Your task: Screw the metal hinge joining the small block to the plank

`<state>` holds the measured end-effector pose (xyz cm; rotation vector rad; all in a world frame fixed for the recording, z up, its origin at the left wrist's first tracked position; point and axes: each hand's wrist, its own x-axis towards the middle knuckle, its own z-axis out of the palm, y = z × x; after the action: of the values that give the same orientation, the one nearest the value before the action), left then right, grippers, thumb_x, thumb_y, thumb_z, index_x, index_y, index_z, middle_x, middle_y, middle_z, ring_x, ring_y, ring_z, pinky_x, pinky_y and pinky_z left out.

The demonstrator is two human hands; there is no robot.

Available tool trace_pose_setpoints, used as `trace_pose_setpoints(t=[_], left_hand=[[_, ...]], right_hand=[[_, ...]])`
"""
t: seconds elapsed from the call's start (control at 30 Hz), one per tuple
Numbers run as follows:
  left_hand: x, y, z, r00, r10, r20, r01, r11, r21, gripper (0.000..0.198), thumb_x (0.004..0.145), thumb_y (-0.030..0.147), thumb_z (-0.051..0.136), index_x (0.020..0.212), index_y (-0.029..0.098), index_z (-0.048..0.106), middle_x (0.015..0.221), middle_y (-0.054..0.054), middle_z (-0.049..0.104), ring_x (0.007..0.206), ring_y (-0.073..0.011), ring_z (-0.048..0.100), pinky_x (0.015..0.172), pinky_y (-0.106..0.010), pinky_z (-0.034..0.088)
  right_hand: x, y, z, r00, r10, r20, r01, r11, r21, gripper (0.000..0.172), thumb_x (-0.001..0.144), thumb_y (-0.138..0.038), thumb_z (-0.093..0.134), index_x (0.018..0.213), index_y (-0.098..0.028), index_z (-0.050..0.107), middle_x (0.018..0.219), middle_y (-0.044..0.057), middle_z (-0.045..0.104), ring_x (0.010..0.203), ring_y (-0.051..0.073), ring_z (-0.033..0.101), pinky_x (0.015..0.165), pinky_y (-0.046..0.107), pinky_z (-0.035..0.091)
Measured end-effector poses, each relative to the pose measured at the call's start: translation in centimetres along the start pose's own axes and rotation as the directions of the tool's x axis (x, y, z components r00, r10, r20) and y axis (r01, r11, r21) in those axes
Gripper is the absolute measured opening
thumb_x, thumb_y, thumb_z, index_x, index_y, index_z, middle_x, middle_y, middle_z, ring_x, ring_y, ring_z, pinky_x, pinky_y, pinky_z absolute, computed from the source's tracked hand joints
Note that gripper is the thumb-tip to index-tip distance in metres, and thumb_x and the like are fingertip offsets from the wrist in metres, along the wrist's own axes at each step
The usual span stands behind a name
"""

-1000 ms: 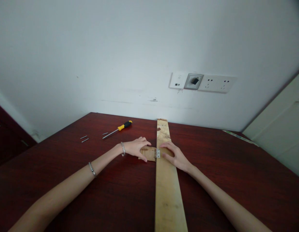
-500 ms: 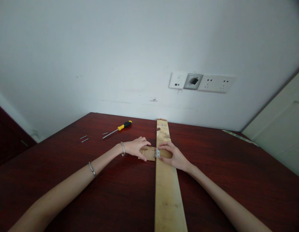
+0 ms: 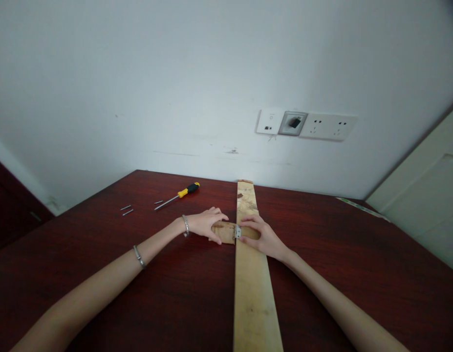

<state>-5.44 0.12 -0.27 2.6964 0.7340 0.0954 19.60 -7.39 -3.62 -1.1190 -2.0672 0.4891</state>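
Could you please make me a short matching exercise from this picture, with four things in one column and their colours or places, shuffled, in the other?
Things:
1. Screwdriver
2. Long board
3. Hinge
4. Small wood piece

Colours and places:
A. Silvery, at the fingers of the right hand
B. Between the thumb and fingers of the left hand
C. Yellow and black at the handle
D. Runs lengthwise toward the wall

Right pairs: 1-C, 2-D, 3-A, 4-B.
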Motion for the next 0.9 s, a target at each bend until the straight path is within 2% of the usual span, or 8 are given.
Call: trace_pose_setpoints(t=[0.53, 0.9], left_hand=[[-0.14, 0.01, -0.21, 1.0, -0.019, 0.021, 0.019, 1.0, -0.022, 0.079, 0.065, 0.053, 0.077, 0.129, 0.019, 0.047, 0.109, -0.008, 0.048, 0.108, -0.0263, 0.044, 0.093, -0.034, 0.038], [-0.05, -0.28, -0.06, 1.0, -0.002, 0.008, 0.002, 0.999, -0.038, 0.08, 0.063, 0.054, 0.078, 0.128, 0.019, 0.048, 0.108, -0.008, 0.049, 0.106, -0.0267, 0.045, 0.093, -0.035, 0.039]], right_hand=[[0.05, -0.34, -0.23, 0.999, 0.022, 0.032, -0.022, 1.0, 0.004, 0.032, 0.077, -0.033, 0.07, 0.106, -0.02, 0.067, 0.116, 0.009, 0.06, 0.111, 0.024, 0.055, 0.102, 0.043, 0.042], [0.01, -0.16, -0.14, 1.0, -0.003, 0.005, 0.003, 1.0, 0.01, 0.032, 0.076, -0.033, 0.071, 0.105, -0.022, 0.067, 0.115, 0.008, 0.061, 0.11, 0.024, 0.056, 0.101, 0.043, 0.043]])
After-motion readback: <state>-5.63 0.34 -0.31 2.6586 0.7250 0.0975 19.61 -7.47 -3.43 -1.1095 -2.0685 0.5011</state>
